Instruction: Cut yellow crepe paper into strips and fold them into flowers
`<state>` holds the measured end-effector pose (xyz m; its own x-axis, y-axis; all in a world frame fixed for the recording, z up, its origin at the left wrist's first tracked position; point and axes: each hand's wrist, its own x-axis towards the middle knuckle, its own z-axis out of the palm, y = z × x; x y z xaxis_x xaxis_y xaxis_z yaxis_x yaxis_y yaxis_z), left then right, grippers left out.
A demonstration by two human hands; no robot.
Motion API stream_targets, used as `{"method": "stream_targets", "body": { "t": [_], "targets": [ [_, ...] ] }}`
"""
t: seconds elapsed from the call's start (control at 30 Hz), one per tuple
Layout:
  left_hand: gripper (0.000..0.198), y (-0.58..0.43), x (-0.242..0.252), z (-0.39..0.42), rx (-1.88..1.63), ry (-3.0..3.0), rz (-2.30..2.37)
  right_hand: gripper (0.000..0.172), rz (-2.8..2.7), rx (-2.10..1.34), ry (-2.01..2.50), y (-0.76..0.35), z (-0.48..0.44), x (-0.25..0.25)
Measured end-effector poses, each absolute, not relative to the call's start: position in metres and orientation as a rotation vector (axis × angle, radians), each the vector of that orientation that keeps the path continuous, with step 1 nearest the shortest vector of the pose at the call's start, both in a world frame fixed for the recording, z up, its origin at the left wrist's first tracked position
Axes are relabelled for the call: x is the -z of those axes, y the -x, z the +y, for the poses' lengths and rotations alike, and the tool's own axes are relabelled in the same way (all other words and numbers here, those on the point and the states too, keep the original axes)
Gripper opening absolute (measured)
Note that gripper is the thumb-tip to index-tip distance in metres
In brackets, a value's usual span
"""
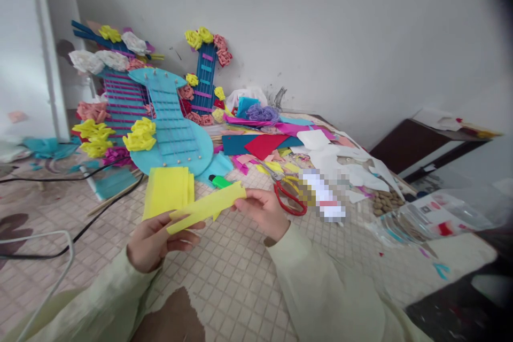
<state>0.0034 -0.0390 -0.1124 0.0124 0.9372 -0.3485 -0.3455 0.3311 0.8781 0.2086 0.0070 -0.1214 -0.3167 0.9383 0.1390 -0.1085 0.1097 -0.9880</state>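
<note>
A strip of yellow crepe paper point(208, 207) is stretched between my two hands above the tabletop. My left hand point(154, 238) grips its lower left end between thumb and fingers. At the upper right end, my right hand point(264, 212) pinches it with the fingertips. Behind the strip lies a stack of yellow paper pieces point(166, 189). A green object with a black end point(219, 181), perhaps a glue bottle or marker, lies just past the strip, partly hidden. Red-handled scissors point(290, 200) rest to the right of my right hand.
Light blue guitar-shaped card point(172, 133) leans at the back among paper flowers point(139, 134). Coloured paper sheets point(264, 144) and white scraps point(324, 155) lie at the back right. A clear plastic bottle point(436, 216) lies on the right. A black cable point(100, 224) crosses the left side.
</note>
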Motion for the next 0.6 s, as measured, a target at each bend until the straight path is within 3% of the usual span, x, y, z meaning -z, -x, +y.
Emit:
{"method": "stream_targets", "body": {
  "t": [0.2, 0.4, 0.5, 0.6],
  "targets": [
    [0.042, -0.005, 0.117, -0.044, -1.163, -0.886, 1.135, 0.018, -1.527, -1.415, 0.946, -0.209, 0.002, 0.12],
    [0.019, -0.016, 0.117, -0.052, -1.02, -1.166, 1.412, 0.027, -1.347, -1.553, 0.935, -0.201, -0.004, 0.121],
    [0.019, -0.018, 0.119, -0.053, -0.971, -1.203, 1.426, 0.04, -1.209, -1.639, 0.913, -0.197, -0.005, 0.123],
    [0.021, -0.019, 0.121, -0.054, -0.912, -1.263, 1.428, 0.036, -1.168, -1.652, 0.972, -0.196, -0.004, 0.126]
  ]
}}
